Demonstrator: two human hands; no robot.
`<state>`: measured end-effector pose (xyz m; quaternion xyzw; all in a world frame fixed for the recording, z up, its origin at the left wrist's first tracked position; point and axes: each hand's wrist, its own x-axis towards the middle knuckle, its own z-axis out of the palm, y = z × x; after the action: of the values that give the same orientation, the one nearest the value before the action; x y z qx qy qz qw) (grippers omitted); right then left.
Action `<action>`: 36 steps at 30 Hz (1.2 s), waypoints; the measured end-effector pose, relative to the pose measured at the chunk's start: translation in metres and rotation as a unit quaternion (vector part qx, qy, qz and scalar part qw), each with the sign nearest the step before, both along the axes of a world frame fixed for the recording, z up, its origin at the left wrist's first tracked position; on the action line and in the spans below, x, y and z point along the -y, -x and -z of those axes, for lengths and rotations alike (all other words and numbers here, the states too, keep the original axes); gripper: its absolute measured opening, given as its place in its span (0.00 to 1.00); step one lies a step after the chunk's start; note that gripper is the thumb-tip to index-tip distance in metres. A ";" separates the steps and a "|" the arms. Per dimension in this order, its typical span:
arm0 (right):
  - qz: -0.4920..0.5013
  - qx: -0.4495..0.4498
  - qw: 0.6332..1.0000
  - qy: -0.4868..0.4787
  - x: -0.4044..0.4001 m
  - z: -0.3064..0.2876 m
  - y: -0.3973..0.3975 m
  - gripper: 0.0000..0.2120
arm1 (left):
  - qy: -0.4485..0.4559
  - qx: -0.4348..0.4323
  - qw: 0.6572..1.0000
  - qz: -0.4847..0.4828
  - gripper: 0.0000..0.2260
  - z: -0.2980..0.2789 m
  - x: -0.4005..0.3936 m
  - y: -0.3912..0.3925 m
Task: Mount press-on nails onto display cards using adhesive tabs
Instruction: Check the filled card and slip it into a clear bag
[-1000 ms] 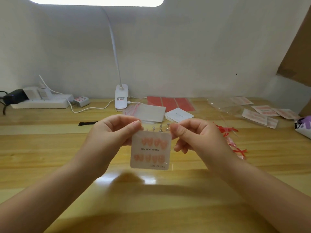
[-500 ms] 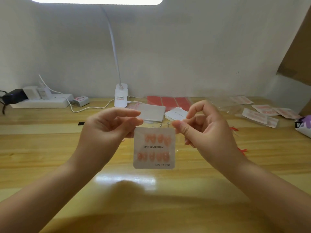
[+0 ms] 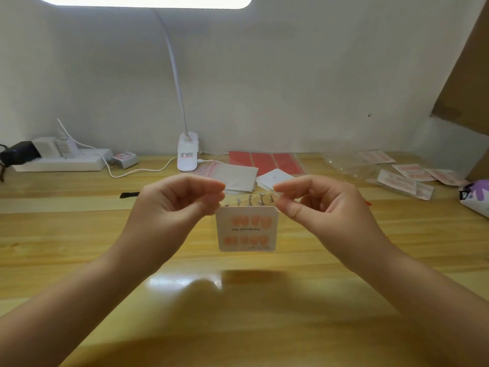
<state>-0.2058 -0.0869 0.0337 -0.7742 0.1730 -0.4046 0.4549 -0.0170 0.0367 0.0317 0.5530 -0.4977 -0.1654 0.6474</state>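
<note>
Nails, pink ones in two rows, are already on the display card [image 3: 246, 227], which hangs upside down at the centre of the frame, lifted above the wooden desk [image 3: 79, 234]. Left hand [image 3: 169, 207] pinches the card's upper left corner between thumb and forefinger; right hand [image 3: 325, 207] pinches the upper right corner the same way, its other fingers loosely curled. It looks like a clear sleeve may wrap the card, but I cannot tell for sure. So the step appears to be checking or bagging a finished card, and the way to do it well is to grip edges only, keep fingertips off the nails, and hold the card level so nothing peels from its tabs. Behind it, a stack of clear bags [image 3: 235, 176] and blank cards [image 3: 275, 178] sit mid-frame, red sheets [image 3: 264, 161] just beyond, finished packs [image 3: 404, 180] at right. Tiny metal stands [image 3: 250, 200] line up right behind the card's top edge: mind not to knock them.
</note>
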 end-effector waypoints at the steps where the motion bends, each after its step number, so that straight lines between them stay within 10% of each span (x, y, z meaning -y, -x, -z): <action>1: 0.008 0.002 1.000 -0.006 0.001 0.000 0.000 0.09 | -0.005 0.001 1.000 -0.004 0.09 0.001 0.001 -0.001; 25: 0.122 -0.061 0.969 0.206 -0.001 0.008 -0.003 0.02 | -0.019 0.137 0.986 -0.090 0.06 0.008 0.005 -0.003; 36: 0.067 -0.090 0.991 0.069 0.000 0.007 -0.007 0.05 | -0.095 0.147 0.979 -0.107 0.05 0.001 0.007 -0.004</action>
<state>-0.1988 -0.0870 0.0271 -0.8238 0.2358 -0.3741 0.3548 -0.0128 0.0300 0.0310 0.6805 -0.5075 -0.0586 0.5252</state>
